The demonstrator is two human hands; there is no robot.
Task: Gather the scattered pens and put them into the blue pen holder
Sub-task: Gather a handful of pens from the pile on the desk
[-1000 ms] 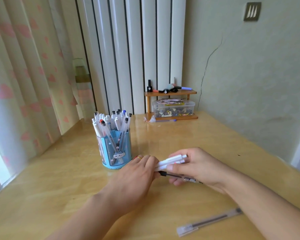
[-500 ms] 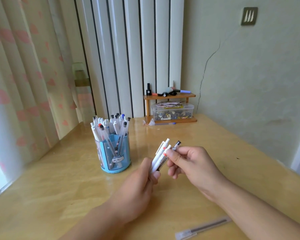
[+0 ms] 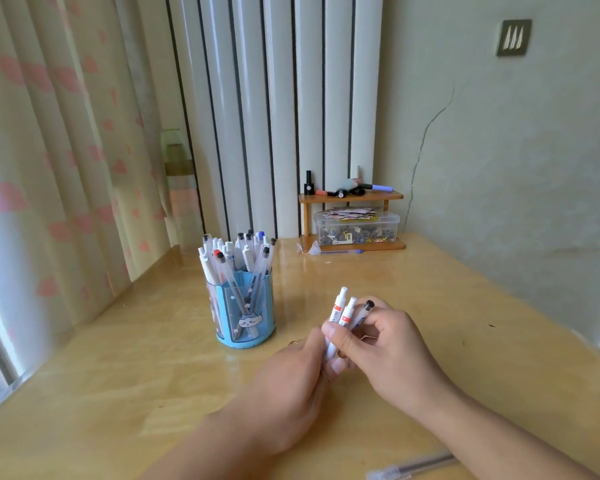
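Holder: the blue pen holder, crowded with pens, is stood left of centre on the surface.
Left hand: fingers are closed round the bundle's lower end.
Bundle: three pens are held near-upright, right of the holder.
Right hand: fingers are pinched on the shafts.
Stray pen: left lying at the near edge.

Heart-patterned curtain hung at far left, white vertical blinds set behind the wooden table, small wooden shelf placed at the far edge, clear plastic box kept under it, cracked wall seen at right.
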